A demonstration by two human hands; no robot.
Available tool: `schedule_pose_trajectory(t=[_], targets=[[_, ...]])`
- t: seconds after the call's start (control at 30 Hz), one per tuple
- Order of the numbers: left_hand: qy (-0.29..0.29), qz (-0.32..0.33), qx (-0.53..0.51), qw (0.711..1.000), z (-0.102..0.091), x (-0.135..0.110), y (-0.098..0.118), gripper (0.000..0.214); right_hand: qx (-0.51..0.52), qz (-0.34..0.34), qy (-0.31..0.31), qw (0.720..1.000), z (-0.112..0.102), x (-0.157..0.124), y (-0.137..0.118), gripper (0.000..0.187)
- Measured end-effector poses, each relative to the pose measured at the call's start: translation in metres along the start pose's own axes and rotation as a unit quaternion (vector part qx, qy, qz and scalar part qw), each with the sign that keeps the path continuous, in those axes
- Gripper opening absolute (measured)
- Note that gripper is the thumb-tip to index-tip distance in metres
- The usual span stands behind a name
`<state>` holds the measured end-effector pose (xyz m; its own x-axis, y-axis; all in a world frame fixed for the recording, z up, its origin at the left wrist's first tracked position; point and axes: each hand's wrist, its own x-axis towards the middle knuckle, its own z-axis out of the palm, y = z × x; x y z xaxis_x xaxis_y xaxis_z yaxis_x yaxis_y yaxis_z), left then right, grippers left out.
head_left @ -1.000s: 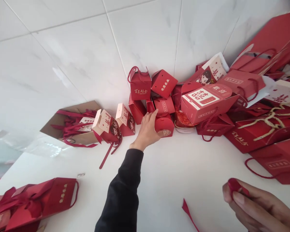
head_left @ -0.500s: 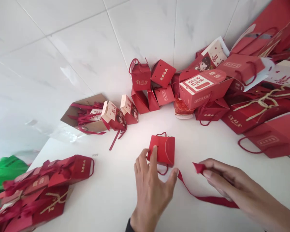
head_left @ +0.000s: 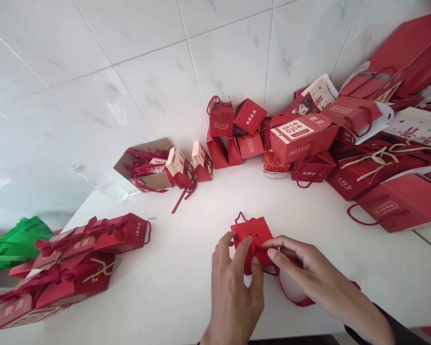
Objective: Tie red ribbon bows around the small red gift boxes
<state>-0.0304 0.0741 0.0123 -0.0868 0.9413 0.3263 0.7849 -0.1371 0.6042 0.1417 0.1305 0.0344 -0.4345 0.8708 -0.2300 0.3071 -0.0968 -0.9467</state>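
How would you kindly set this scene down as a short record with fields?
Left hand: resting on a small, square-looking red cardboard box
Right hand: pinching a dark-red fabric ribbon at the box's right side
Surface: white table
Left side: red boxes tied with bows, near a green plastic bag
Back: open brown cardboard carton by the white tiled wall
Right side: jumbled red gift boxes
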Motion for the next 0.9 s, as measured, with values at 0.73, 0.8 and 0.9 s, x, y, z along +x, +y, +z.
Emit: schedule_pose_trajectory(t=[0.73, 0.8, 0.9], targets=[[-0.039, -0.004, -0.069, 0.997, -0.017, -0.010, 0.018, 0.028, 0.045, 0.063, 0.119, 0.990, -0.010, -0.021, 0.000, 0.034], [-0.042, -0.012, -0.078, 0.996, -0.016, -0.010, 0.017, 0.028, 0.030, 0.049, 0.138, 0.989, -0.009, -0.021, 0.000, 0.035], [-0.037, -0.027, -0.081, 0.996, -0.013, -0.009, 0.015, 0.028, 0.027, 0.049, 0.137, 0.989, -0.006, -0.024, -0.004, 0.033]])
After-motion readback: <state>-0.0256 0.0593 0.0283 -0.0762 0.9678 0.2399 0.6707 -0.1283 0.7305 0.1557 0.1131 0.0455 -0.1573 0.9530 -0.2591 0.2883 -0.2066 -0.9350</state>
